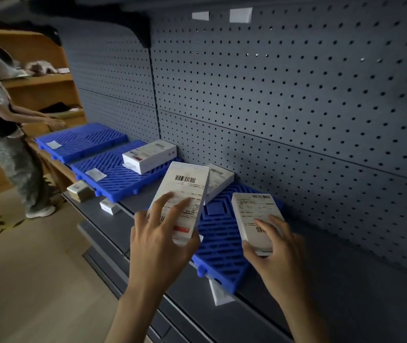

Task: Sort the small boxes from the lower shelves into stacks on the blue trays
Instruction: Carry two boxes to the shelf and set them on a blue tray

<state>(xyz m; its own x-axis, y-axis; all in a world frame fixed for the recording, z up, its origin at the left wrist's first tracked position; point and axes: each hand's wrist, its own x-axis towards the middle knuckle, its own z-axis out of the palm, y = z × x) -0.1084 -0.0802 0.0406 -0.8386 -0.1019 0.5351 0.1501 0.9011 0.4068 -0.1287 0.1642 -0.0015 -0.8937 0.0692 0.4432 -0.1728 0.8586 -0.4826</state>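
- Left hand (pixel 158 240) has a white barcode-label box (pixel 181 201) pinched between thumb underneath and fingers spread over the printed face. It's held tipped up off the shelf, label toward the wearer, so my guess is they're reading it to pick a stack.
- Right hand (pixel 275 253) is wrapped around the near end of a second white box (pixel 255 220), fingers on top, thumb on the left edge. This one sits low over the nearest blue tray (pixel 222 246); can't tell if it's actually touching down yet.
- Just past the left-hand box, a third white box (pixel 218 180) lies at the far end of that same tray, probably the start of a stack.
- Further out to the left, the middle blue tray (pixel 113 174) carries a bigger white box (pixel 150 154) plus a paper slip.
- Beyond that, the far blue tray (pixel 81 142) only has a slip on it.
- A couple of small boxes (pixel 80 191) sit loose on the grey shelf (pixel 259 313) edge, left of the hands, still unsorted.
- Another person (pixel 2 129) stands off to the far left at wooden shelving.
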